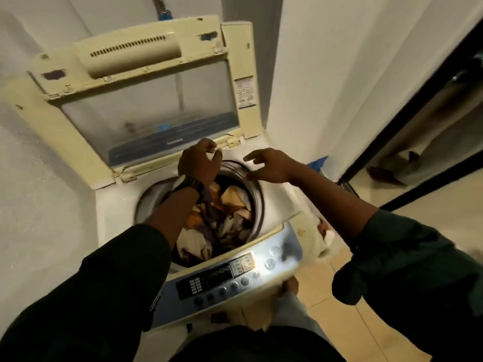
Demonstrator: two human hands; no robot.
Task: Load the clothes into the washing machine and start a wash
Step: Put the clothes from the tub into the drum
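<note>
A cream top-loading washing machine [109, 220] stands below me with its lid [146, 105] raised and folded back against the wall. Its drum [257, 202] holds a heap of mixed clothes [222, 220] in orange, white and dark colours. My left hand [200, 163] hovers over the drum's far rim near the lid's front edge, fingers curled, with nothing seen in it. My right hand [271, 167] hangs over the drum's right rim, fingers spread and empty. The control panel [230, 278] with round buttons lies at the near edge.
White walls close in on the left and right of the machine. A dark-framed doorway [407, 142] opens at the right, with tan floor tiles [339, 322] below. A pipe [160, 6] runs up the wall behind the lid.
</note>
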